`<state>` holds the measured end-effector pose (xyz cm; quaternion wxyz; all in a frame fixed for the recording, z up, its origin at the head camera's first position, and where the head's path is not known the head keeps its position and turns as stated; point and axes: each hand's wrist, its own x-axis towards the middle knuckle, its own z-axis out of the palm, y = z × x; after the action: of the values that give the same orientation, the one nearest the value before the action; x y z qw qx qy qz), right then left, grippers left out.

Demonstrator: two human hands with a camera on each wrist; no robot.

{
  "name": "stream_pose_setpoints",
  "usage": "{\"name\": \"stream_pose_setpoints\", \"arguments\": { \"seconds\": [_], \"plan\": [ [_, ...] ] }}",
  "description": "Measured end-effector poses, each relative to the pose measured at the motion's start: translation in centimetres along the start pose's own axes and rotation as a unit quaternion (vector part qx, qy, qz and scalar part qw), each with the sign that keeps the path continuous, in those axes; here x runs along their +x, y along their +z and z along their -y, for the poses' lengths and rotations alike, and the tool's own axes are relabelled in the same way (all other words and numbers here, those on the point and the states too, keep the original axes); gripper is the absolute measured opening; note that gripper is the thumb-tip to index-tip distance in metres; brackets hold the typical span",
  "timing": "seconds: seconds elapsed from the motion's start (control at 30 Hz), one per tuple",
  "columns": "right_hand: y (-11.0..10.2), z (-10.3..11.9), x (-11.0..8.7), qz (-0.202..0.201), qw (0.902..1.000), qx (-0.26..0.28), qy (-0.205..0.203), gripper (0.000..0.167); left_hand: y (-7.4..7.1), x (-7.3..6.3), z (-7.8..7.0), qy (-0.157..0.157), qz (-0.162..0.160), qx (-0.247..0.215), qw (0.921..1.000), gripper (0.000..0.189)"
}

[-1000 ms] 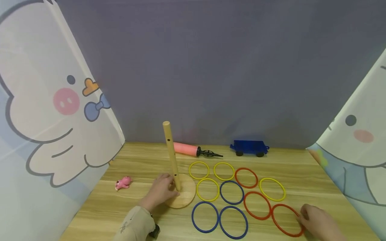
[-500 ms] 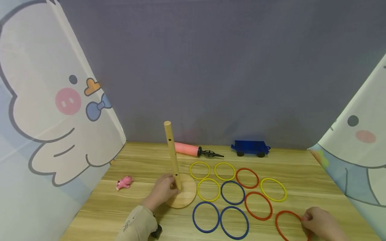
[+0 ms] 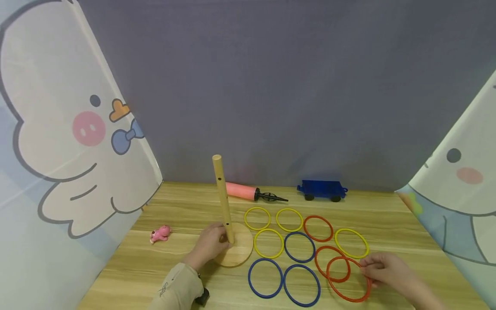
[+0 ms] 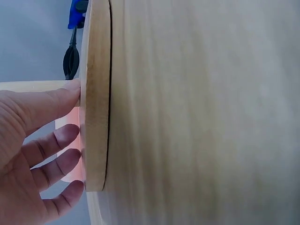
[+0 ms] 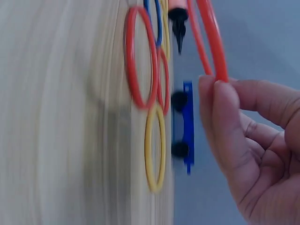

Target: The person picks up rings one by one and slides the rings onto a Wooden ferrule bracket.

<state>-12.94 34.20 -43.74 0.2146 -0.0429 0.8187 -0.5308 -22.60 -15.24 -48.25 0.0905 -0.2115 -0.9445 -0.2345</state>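
Observation:
A tall wooden peg (image 3: 222,193) stands upright on a round wooden base (image 3: 242,247). My left hand (image 3: 211,242) holds the peg low down, thumb across its foot; in the left wrist view several fingertips rest against the base (image 4: 97,117). On the right, my right hand (image 3: 385,271) pinches a red ring (image 3: 348,300) between thumb and fingers. That ring is raised and tilted, overlapping another red ring (image 3: 332,281) in the head view. In the right wrist view the held ring (image 5: 215,42) rises from the fingertips, its far part cut off by the frame.
Several yellow rings (image 3: 268,258), blue rings (image 3: 265,297) and a further red ring (image 3: 317,240) lie flat right of the base. Behind are a pink hand pump (image 3: 241,191) and a blue toy wagon (image 3: 321,189). A small pink figure (image 3: 160,234) lies at left.
The right hand has pulled the front red ring toward the near right, then lifted it and brought it back left over the other red ring. The left hand stays at the peg.

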Motion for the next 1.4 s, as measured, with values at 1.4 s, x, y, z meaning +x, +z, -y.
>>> {"name": "stream_pose_setpoints", "arguments": {
  "seconds": [1.4],
  "plan": [
    [15.2,11.5,8.9,0.066,0.9850,0.144,-0.068,0.027,-0.2,0.1,0.3,-0.009,0.024,-0.028,0.9993,0.016]
  ]
}}
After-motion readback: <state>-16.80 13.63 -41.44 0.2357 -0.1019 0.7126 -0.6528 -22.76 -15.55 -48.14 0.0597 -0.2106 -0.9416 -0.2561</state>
